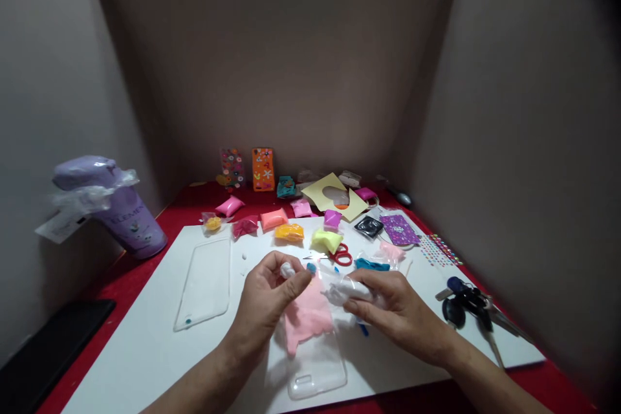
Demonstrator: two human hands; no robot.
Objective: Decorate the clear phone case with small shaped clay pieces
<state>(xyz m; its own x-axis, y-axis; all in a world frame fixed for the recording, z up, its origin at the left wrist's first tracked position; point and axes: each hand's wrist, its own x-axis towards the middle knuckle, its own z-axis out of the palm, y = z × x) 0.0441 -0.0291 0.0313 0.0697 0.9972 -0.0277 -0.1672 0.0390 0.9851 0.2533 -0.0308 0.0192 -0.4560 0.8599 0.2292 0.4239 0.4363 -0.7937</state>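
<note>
Between thumb and fingers, my left hand (272,288) pinches a small lump of white clay (287,269). My right hand (395,307) grips a clear plastic packet of white clay (350,291), its loose end towards my left hand. Below both hands lies a clear phone case (320,375), its upper part covered by an uneven sheet of pink clay (308,314). A small blue piece (311,268) shows near my left fingertips; I cannot tell what it rests on. Another clear phone case (206,281) lies flat to the left.
A white board (145,336) covers much of the red cloth. Behind my hands lie red-handled scissors (341,255) and several coloured clay packets (290,232). Keys (468,304) lie at right, a purple tumbler (126,213) stands at left, and an orange decorated phone case (262,169) leans at the back.
</note>
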